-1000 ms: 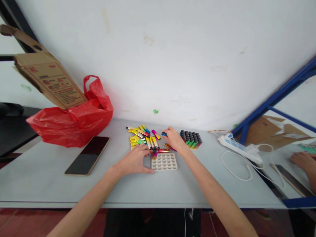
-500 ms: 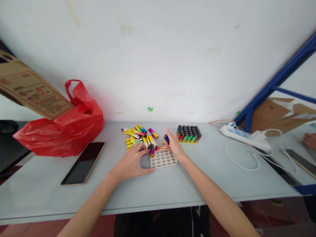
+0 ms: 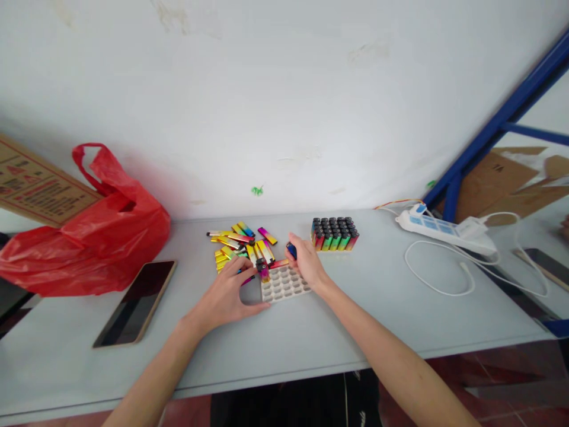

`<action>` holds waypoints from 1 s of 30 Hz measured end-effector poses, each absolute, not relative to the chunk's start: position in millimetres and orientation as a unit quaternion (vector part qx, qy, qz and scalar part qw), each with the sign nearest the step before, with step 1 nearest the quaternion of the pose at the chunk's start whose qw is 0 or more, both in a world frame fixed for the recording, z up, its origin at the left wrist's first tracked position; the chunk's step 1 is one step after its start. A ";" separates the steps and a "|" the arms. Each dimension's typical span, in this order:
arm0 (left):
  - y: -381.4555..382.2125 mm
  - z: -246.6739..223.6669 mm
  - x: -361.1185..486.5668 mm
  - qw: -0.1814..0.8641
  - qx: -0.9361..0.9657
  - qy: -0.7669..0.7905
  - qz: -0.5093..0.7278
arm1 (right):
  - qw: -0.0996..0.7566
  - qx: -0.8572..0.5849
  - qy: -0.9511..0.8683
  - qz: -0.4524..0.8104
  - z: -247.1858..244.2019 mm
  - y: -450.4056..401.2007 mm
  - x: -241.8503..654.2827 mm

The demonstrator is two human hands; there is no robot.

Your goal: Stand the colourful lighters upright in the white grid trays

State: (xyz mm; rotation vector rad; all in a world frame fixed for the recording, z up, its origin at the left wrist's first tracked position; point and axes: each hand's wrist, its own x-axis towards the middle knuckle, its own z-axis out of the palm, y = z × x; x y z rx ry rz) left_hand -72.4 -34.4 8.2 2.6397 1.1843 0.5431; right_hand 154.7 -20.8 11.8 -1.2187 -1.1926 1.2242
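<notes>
A white tray [image 3: 285, 286] with rows of oval holes lies on the table. My left hand [image 3: 229, 289] curves round its left side, thumb at the front corner and fingertips by the back, gripping it. At the tray's back left corner, a purple-yellow lighter [image 3: 264, 271] stands with its black top up. My right hand [image 3: 307, 261] is closed round a lighter with a blue end [image 3: 291, 249], above the tray's back right part; the rest of that lighter is hidden by the fingers. Behind the tray lies a loose pile of shiny coloured lighters [image 3: 240, 238].
A block of upright black-topped lighters [image 3: 334, 233] stands behind and right of the tray. To the left are a phone [image 3: 136, 303], a red plastic bag [image 3: 111, 225] and a cardboard box [image 3: 42, 184]. A power strip [image 3: 444, 231] with white cables lies at right, near a blue metal frame [image 3: 453, 190].
The camera view has shifted, so the tray and both hands appear slightly further left. The left hand keeps its place at the tray; the right still holds the lighter above it.
</notes>
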 end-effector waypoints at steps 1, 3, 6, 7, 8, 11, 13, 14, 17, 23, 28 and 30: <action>-34.6 9.0 -72.1 0.101 0.892 0.399 0.184 | 0.497 -0.502 -0.496 0.505 11.8 -20.7 155.1; -34.7 9.9 -71.6 0.103 0.892 0.398 0.187 | 0.491 -0.500 -0.508 0.502 9.7 -19.9 155.4; -34.6 9.1 -71.6 0.105 0.893 0.397 0.185 | 0.481 -0.505 -0.523 0.490 4.7 -18.9 155.2; -34.5 8.4 -71.7 0.106 0.892 0.399 0.184 | 0.480 -0.510 -0.527 0.481 4.0 -19.5 155.4; -34.4 7.7 -71.8 0.107 0.891 0.401 0.183 | 0.479 -0.514 -0.535 0.469 4.3 -20.8 155.8; -34.4 6.2 -72.1 0.114 0.891 0.401 0.180 | 0.470 -0.501 -0.594 0.420 11.6 -29.0 158.9; -34.7 6.4 -72.0 0.118 0.893 0.395 0.179 | 0.447 -0.475 -0.656 0.380 20.3 -36.4 162.0; -35.0 6.7 -71.8 0.119 0.894 0.392 0.180 | 0.433 -0.463 -0.686 0.357 24.7 -40.1 163.5; -35.7 7.9 -71.0 0.123 0.894 0.389 0.187 | 0.403 -0.427 -0.758 0.284 34.6 -48.8 165.7; -36.4 8.1 -70.9 0.139 0.889 0.386 0.202 | 0.345 -0.423 -0.814 0.201 31.1 -53.9 156.7; -36.7 9.1 -70.8 0.146 0.886 0.391 0.203 | 0.354 -0.466 -0.779 0.227 21.0 -51.1 152.7; -37.0 9.5 -70.7 0.150 0.884 0.391 0.206 | 0.342 -0.456 -0.789 0.229 18.6 -50.9 154.4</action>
